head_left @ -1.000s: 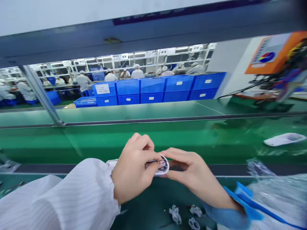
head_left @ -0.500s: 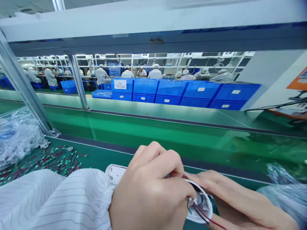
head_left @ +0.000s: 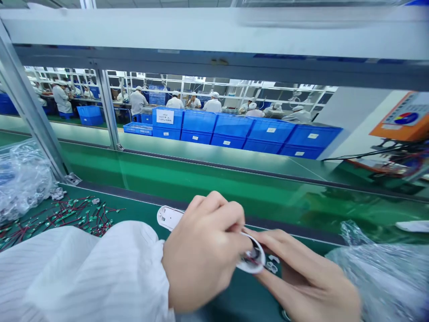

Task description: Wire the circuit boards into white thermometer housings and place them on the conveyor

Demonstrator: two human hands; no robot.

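Observation:
A white plastic housing (head_left: 169, 218) with a long flat handle and a round, hollow head lies between my hands above the green bench. My left hand (head_left: 204, 250) is closed over its middle, with thumb and fingertips bent into the round opening. Dark parts and a bit of red wire show inside the head, slightly blurred. From the right, my right hand (head_left: 301, 268) grips the rim of the head between thumb and fingers. Part of the housing is hidden under the left hand. Small clear plastic pieces (head_left: 272, 267) lie on the bench just beside the head.
Many small green circuit boards with red wires (head_left: 77, 214) are spread at left, near a clear plastic bag (head_left: 27, 179). Another bag (head_left: 385, 277) and a white part (head_left: 412, 226) lie at right. Blue bins (head_left: 231, 127) stand beyond the green divider; people in white sit behind.
My view has turned a little to the right. Both hands and the housing appear further left and higher. The wires that trailed out of the head toward my right hand now show only inside it.

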